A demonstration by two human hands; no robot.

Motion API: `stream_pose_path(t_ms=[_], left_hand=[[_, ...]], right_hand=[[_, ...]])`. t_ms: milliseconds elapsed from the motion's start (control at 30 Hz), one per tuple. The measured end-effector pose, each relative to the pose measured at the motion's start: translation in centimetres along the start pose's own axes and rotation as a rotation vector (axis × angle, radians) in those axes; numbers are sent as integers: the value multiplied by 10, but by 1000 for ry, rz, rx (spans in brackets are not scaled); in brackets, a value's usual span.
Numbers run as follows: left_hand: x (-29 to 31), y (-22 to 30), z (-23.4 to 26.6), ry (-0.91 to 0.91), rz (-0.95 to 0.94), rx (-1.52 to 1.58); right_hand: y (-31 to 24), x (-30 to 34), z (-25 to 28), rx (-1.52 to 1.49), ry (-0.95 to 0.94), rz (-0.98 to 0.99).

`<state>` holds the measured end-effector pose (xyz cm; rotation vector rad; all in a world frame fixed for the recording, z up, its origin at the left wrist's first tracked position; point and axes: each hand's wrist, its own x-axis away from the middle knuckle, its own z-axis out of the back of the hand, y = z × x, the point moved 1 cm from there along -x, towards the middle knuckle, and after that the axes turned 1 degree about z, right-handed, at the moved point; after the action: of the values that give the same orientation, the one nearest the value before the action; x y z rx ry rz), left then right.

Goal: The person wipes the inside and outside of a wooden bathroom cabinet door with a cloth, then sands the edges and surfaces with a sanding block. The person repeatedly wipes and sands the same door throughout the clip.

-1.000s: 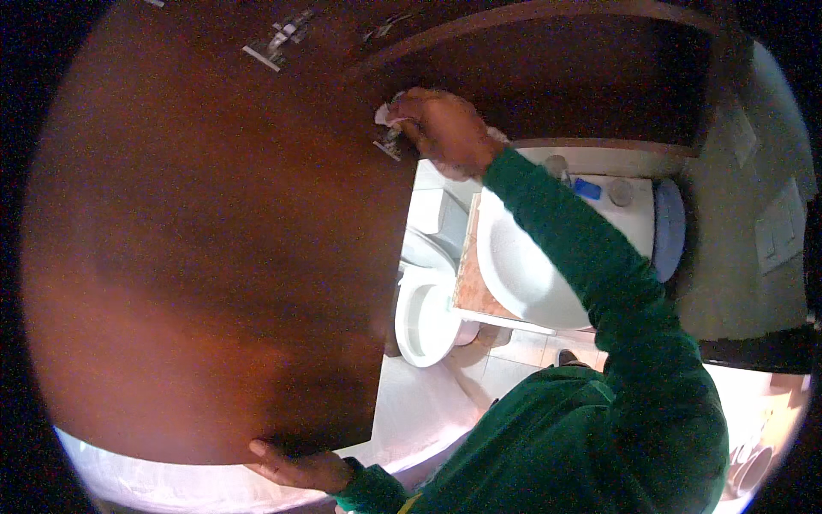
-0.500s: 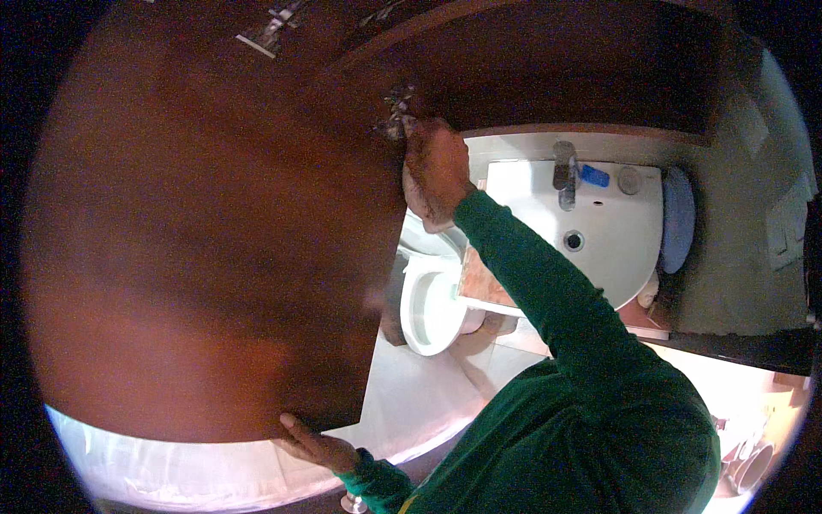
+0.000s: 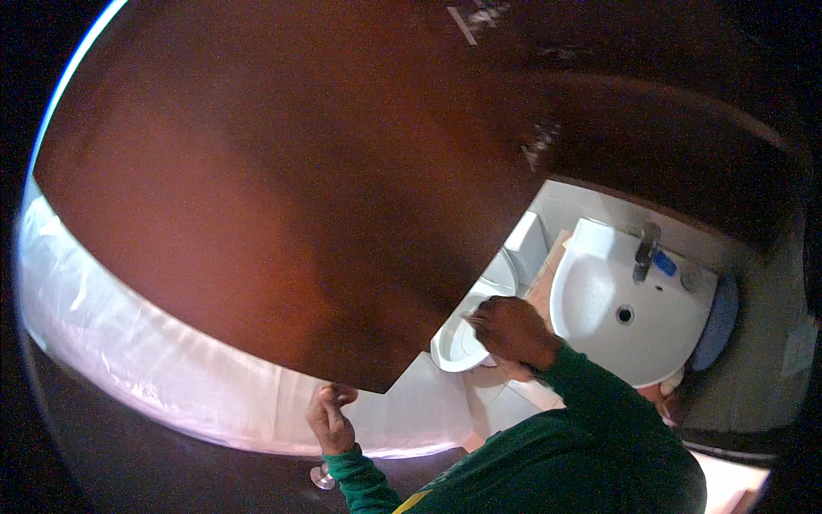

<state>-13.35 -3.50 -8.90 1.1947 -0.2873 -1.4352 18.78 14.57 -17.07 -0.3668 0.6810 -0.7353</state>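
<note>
A large reddish-brown cabinet door (image 3: 257,214) stands open across the left and middle of the view. At its lower edge is my left hand (image 3: 331,418), fingers curled against the edge near the bottom corner. My right hand (image 3: 516,332) is closed, in front of the toilet and left of the washbasin. Something small and pale may stick out from its fingertips, too unclear to name. Above the right hand, metal hinges (image 3: 541,144) join the door to the dark cabinet (image 3: 651,128); the upper hinge is blurred.
Right of my right hand is a white washbasin (image 3: 591,343) with a metal tap (image 3: 646,250), a blue item (image 3: 664,262) and a small round dish (image 3: 691,277). A white toilet (image 3: 445,353) lies below the door. A blue-grey towel (image 3: 723,321) hangs beside the basin.
My right hand has left the hinge and come down and right, before the toilet. The left hand's fingers have curled at the door's edge. The whole view has turned and shifted.
</note>
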Motion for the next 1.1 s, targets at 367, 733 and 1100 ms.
stream_pose_path(t_ms=[367,733,1100], left_hand=[[12,19,-48,527,299,184],[-34,57,-68,268,-141,271],[-155,173,22,620,-516,-112]], right_hand=[[-10,26,83,-675,563,-308],[18,91,61,-742,619,-505],[8,115,65,-458,535,-403]])
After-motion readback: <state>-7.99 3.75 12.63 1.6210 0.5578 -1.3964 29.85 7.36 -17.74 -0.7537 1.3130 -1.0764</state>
